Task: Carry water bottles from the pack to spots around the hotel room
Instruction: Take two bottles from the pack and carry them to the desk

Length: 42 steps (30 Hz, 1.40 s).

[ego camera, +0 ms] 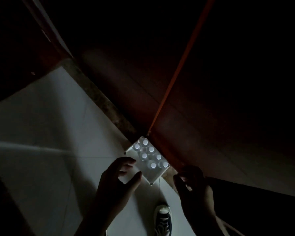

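- Most of what I see is dark: a pale tiled floor point(41, 133) takes the lower left, and a dark wooden surface point(211, 116) with an orange edge strip point(177, 72) fills the upper right.
- Between them a speckled stone threshold point(99, 97) runs diagonally down to the pack.
- On the tiles, against that threshold, I see the pack of water bottles point(148, 159), seen from above; seven white caps point(144, 156) show, and the side nearest me looks empty.
- My left hand point(121, 178) hovers over the pack's near corner, fingers and thumb spread and loosely curved, holding nothing.
- My right hand point(189, 181) hangs just right of the pack, fingers loosely curled; it is too dark for me to tell whether it holds anything.
- One dark sneaker point(163, 218) with a white toe stands on the tiles below the pack.
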Motion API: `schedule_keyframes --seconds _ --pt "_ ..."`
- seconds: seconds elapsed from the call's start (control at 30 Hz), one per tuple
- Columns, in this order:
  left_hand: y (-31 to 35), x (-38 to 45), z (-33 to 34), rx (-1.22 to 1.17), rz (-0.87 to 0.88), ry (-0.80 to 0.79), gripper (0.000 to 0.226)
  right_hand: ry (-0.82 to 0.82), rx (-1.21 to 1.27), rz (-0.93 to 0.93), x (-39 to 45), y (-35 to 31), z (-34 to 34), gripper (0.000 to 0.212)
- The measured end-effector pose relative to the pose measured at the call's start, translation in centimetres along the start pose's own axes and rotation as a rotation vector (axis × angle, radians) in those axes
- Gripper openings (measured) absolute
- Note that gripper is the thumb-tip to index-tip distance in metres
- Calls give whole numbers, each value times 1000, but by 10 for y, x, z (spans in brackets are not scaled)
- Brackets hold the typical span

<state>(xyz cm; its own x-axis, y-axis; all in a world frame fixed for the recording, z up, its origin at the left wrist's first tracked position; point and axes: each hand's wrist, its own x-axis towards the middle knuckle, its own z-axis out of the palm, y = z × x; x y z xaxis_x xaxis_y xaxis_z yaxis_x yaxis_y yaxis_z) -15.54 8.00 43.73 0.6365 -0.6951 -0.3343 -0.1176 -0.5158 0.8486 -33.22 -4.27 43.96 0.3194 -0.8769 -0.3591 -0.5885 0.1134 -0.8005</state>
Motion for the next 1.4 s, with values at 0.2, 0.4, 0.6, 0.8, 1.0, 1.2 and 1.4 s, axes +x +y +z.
schedule_keyframes --seconds 0.2,0.4,0.6,0.8,1.0,1.2,1.4 --pt "-155 89 83 110 34 -109 40 75 -13 96 60 147 104 37" --pt "-293 182 161 255 95 -298 64 70 -84 168 114 273 205 49" --pt "-362 216 214 280 173 -374 69 218 -14 167 147 341 268 56" --pt "-396 224 243 341 217 -286 70 313 -67 148 168 383 296 68" --pt "-399 226 240 362 271 -174 61 304 -66 147 175 394 298 63" --pt "-345 190 192 316 314 -167 65 212 21 125 140 331 252 67" --pt "-225 148 119 -41 206 -114 65 66 245 21 107 196 172 54"
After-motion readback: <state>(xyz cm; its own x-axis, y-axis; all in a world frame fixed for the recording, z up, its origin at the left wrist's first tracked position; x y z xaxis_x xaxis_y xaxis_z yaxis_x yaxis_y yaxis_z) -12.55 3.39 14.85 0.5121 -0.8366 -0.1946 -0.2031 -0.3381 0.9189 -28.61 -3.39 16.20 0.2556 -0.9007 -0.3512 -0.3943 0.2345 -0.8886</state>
